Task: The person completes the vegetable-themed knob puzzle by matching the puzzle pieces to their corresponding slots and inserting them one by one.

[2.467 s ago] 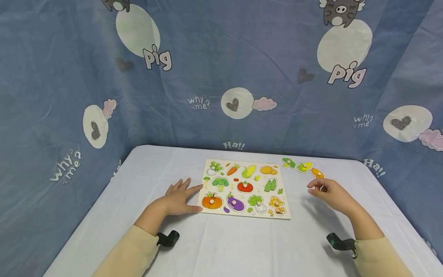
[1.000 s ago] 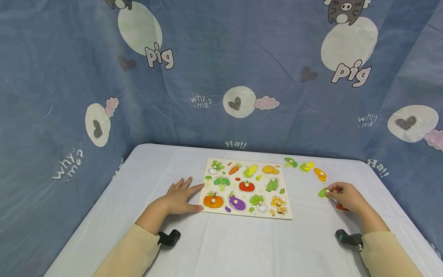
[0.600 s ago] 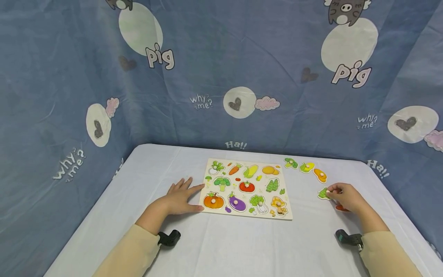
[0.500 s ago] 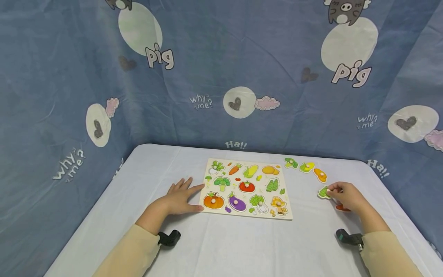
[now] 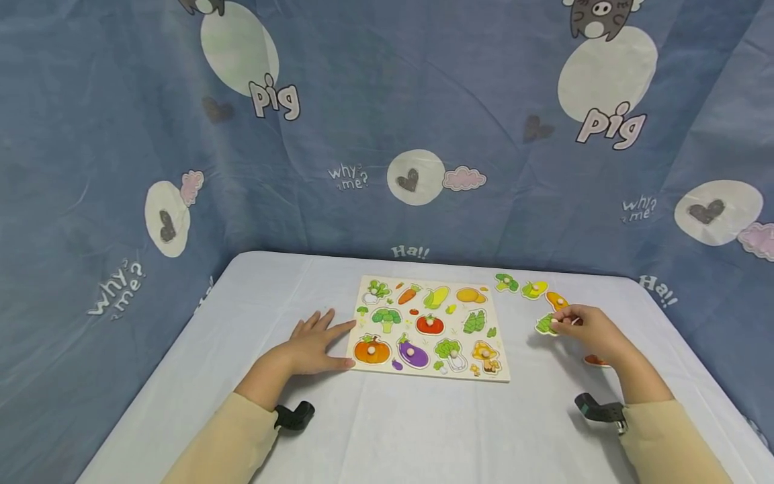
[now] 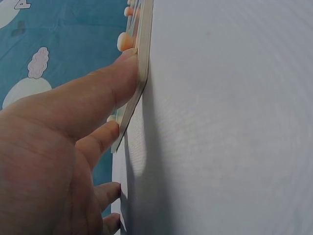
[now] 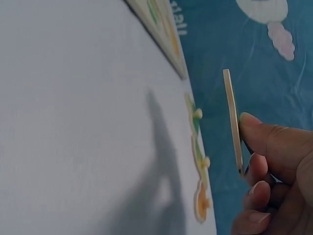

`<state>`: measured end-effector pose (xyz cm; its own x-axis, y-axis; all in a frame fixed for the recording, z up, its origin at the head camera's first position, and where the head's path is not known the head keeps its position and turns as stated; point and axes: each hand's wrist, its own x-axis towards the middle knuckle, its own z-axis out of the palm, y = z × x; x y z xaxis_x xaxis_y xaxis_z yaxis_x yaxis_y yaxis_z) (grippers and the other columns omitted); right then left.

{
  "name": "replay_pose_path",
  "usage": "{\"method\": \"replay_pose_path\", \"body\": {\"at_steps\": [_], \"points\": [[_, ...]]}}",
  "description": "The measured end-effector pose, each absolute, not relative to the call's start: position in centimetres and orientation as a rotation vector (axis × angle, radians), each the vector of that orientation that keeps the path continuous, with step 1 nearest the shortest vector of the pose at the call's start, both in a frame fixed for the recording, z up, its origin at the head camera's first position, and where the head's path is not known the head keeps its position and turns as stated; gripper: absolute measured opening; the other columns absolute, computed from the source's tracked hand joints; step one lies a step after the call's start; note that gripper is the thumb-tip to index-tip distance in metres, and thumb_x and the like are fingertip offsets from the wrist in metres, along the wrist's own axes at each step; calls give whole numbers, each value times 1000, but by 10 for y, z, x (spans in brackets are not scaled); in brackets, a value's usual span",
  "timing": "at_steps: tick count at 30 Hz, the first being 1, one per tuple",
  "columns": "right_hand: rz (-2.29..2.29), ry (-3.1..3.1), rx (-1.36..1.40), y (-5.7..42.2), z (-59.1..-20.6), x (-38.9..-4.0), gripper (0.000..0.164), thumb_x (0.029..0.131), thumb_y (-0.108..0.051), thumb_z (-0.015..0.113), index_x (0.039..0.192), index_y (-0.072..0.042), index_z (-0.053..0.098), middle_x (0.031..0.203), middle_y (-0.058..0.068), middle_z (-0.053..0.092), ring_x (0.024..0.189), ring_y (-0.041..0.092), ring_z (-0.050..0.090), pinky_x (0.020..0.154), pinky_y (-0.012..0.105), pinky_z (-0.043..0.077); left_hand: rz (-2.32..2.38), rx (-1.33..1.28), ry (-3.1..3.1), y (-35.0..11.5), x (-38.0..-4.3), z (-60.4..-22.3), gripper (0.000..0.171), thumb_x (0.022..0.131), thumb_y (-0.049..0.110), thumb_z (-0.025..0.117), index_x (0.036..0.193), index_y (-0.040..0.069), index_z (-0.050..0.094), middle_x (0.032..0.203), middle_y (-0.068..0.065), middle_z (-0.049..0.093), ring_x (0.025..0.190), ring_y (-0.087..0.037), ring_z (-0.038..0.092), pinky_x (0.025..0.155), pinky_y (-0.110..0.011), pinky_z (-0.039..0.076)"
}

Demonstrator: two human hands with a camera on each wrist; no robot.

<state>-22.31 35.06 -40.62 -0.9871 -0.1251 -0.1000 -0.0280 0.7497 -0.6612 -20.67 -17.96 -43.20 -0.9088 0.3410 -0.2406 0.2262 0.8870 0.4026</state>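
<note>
Board (image 5: 452,331) holds seated, knobbed tomato (image 5: 430,326), pumpkin (image 5: 371,351), eggplant (image 5: 412,353), cabbage (image 5: 450,352) and mushroom (image 5: 484,353) pieces; left hand (image 5: 310,348), fingers spread, touches its 9 o'clock edge. Right hand (image 5: 589,328) pinches green piece (image 5: 544,325), raised above table (image 5: 435,437) at board's 3 o'clock. Backdrop (image 5: 363,81) reads "pig", "why me?" and "Ha!!"

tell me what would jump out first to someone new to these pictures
Likely the bright vegetable puzzle board on the white table, with the left hand touching its left edge. Next, the right hand, pinching a green piece raised off the table, right of the board. Behind them, the blue cloth with pig prints fills the background.
</note>
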Motion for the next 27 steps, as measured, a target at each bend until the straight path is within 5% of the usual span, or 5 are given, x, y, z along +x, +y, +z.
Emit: {"method": "replay_pose_path", "body": {"at_steps": [27], "points": [[-1081,2728,-401,264,-412,-255,15,94,-18,72,99,-5,66,86,4,55,77,21,47,63,32,40,523,465,2760,-181,-208,-434,88,83,64,69,156,23,39,163,-26,16,148,-52,7,116,-69,5]]}}
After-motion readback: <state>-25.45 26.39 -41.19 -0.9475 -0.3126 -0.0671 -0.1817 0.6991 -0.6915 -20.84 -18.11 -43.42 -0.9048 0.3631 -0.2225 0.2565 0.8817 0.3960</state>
